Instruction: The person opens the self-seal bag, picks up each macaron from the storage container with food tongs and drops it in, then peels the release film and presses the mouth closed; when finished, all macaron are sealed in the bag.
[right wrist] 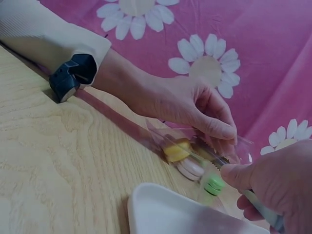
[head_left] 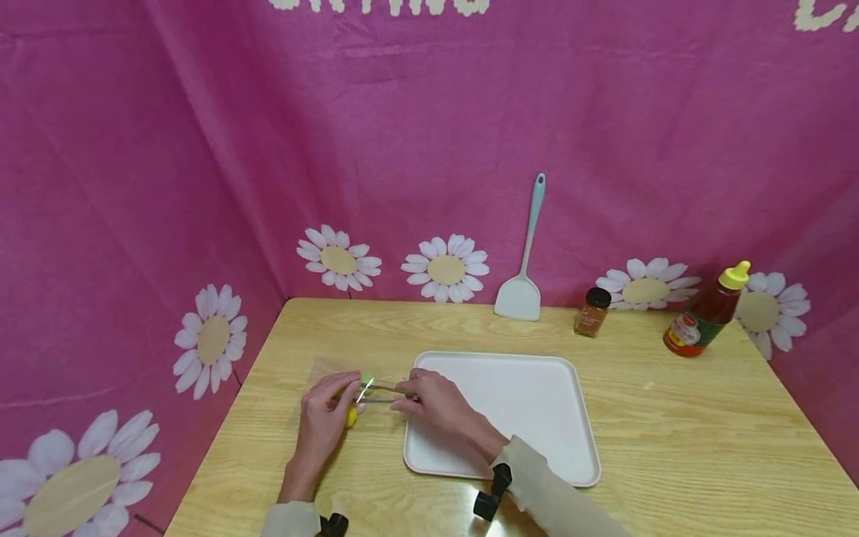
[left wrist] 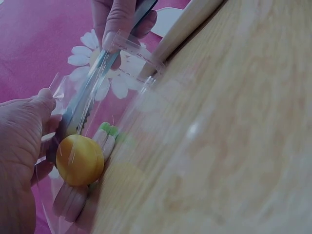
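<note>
My right hand (head_left: 436, 399) grips a pair of metal tongs (left wrist: 90, 90), whose serrated ends reach into a clear plastic bag (left wrist: 129, 105). With thumb and fingers, my left hand (head_left: 323, 418) pinches the bag near its mouth. Inside the bag are a yellow macaron (left wrist: 80, 160), a pale pink macaron (right wrist: 190, 169) and a green macaron (right wrist: 213, 184). Something brown shows by the tong tips, partly hidden by the left fingers; I cannot tell whether the tongs hold it.
A white tray (head_left: 537, 418) lies under my right forearm. At the back, a spatula (head_left: 520, 297) leans on the pink floral cloth (head_left: 403, 149). A black-lidded spice jar (head_left: 592, 313) and a red sauce bottle (head_left: 701, 317) with a yellow cap stand back right on the wooden table (head_left: 684, 432).
</note>
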### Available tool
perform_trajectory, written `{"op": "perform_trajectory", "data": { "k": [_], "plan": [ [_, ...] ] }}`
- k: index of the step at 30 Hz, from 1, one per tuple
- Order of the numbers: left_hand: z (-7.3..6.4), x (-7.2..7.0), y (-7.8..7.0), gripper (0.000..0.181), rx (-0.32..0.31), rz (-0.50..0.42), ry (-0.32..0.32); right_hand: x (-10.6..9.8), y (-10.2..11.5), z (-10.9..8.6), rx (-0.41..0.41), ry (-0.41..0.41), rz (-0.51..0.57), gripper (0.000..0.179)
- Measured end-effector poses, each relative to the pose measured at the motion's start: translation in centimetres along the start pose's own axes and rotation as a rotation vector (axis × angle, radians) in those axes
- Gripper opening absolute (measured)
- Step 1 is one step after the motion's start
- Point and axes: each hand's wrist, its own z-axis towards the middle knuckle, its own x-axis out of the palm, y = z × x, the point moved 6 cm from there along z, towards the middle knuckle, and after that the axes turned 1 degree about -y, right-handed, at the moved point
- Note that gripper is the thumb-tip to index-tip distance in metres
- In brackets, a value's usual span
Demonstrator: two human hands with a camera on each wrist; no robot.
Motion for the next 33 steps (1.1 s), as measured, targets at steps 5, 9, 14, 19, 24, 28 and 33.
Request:
{"op": "perform_trajectory", "data": {
  "k": [5,9,14,19,24,28,33],
  "plan": [
    [0.0,-0.1,-0.1,0.014,0.016,0.029,-0.014,0.5,0.5,0.6,-0.005,0.007,-0.029,0.023],
    [0.0,-0.1,-0.3,0.014,0.019,0.058,-0.021,0.8,0.8,1.2,0.000,0.015,-0.051,0.024],
    [0.1,-0.2,-0.4,0.014,0.019,0.074,-0.024,0.8,0.9,1.6,-0.010,0.002,-0.063,0.017],
    [0.1,-0.3,-0.4,0.015,0.021,0.069,-0.034,0.4,0.8,1.0,-0.007,-0.014,-0.060,0.015],
    [0.1,-0.3,-0.4,0.017,0.021,0.051,-0.040,-0.3,0.0,-0.5,0.032,-0.027,-0.022,0.017],
    [0.0,-0.2,-0.2,0.017,0.013,0.039,-0.035,-1.3,-0.9,-2.3,0.069,-0.062,-0.002,0.014],
    [0.0,-0.1,-0.2,0.015,0.016,0.035,-0.043,-3.1,-2.1,-5.1,0.131,-0.109,0.044,0.012]
  ]
}}
